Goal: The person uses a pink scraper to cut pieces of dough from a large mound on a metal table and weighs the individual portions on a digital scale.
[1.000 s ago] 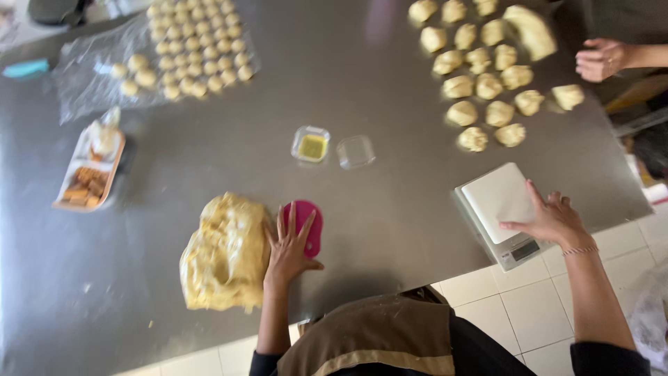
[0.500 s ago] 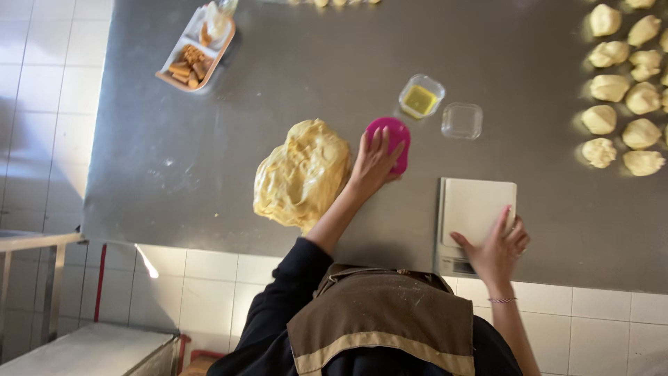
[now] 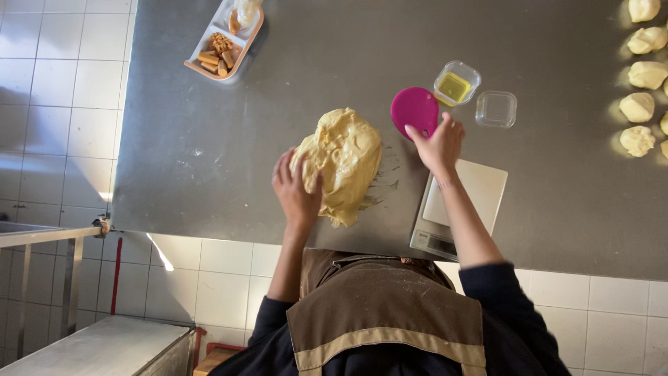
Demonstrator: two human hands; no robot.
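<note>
Both hands have changed places since a moment ago: the left hand point(image 3: 298, 191), which was by the pink scraper, now lies against the big yellow dough lump point(image 3: 343, 161), and the right hand point(image 3: 438, 143) has left the scale and come up to the scraper.

That left hand rests flat on the near side of the dough, fingers spread wide, not clamped on it. It looks like it keeps the soft lump from sliding. The dough sits in the middle of the grey counter point(image 3: 209, 146), near the front edge.

The right hand's fingertips touch the lower edge of the round pink scraper point(image 3: 415, 110). I cannot tell if its grip has closed on the scraper or only rests on it.

Just beside the scraper stand a small clear tub of yellow oil point(image 3: 456, 85) and an empty clear tub point(image 3: 496, 109). A white scale point(image 3: 463, 209) lies under the right wrist. Small dough balls point(image 3: 637, 108) wait in rows at the far right. A tray of snacks point(image 3: 223, 43) sits well apart.
</note>
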